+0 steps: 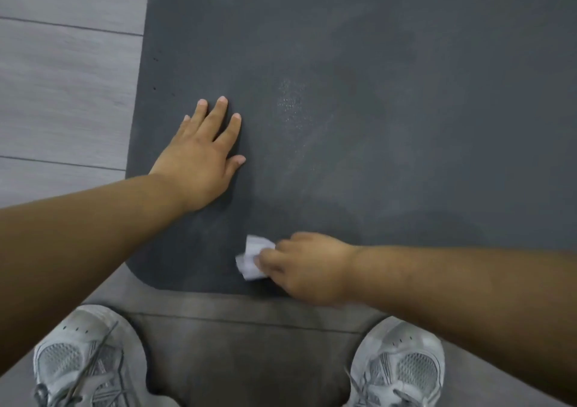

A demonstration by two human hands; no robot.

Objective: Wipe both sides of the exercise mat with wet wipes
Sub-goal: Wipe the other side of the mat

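A dark grey exercise mat (pixel 374 110) lies flat on the floor and fills most of the view. Its rounded near-left corner sits just ahead of my feet. My left hand (pixel 203 153) presses flat on the mat near its left edge, fingers straight and spread. My right hand (pixel 309 266) grips a crumpled white wet wipe (pixel 251 258) against the mat close to the near edge. Damp streaks show on the mat around and beyond the wipe.
Grey wood-look floor planks (pixel 62 94) run along the mat's left side. My two grey mesh sneakers stand on the floor below the mat's near edge, the left shoe (pixel 84 359) and the right shoe (pixel 402 369).
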